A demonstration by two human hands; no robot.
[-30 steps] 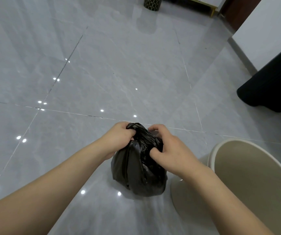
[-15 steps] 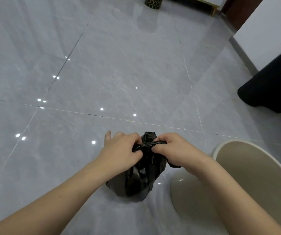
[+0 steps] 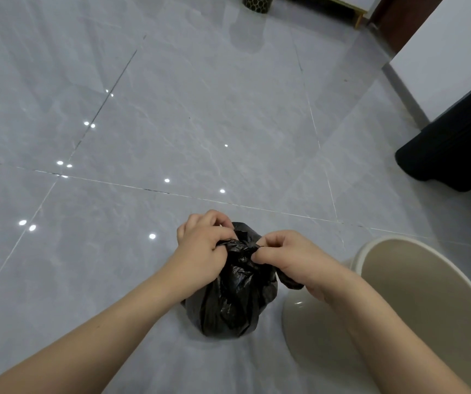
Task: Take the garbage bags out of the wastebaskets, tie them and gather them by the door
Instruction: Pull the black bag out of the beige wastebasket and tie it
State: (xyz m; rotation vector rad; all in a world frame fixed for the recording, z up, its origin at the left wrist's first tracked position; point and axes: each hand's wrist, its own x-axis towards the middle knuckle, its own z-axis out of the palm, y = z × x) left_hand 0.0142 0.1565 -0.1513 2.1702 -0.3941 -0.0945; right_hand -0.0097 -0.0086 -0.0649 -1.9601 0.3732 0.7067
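No brand, label or writing can be read on anything here. Nearest, two bare forearms reach in from the bottom edge toward a small black garbage bag [image 3: 234, 302] sitting on the grey tiled floor [image 3: 171, 123]. The left hand [image 3: 203, 251] has its fingers curled tight round the gathered plastic at the bag's neck, on the left side. The right hand [image 3: 288, 257] pinches the twisted neck between thumb and forefinger from the right, with a loose tail of plastic hanging below its palm. Just beside the bag on the right stands a beige wastebasket [image 3: 433, 282], unlined. Farther right is a dark piece of furniture [image 3: 456, 155] against a white wall. At the far top edge stands a black container with a gold honeycomb pattern [image 3: 258, 2].
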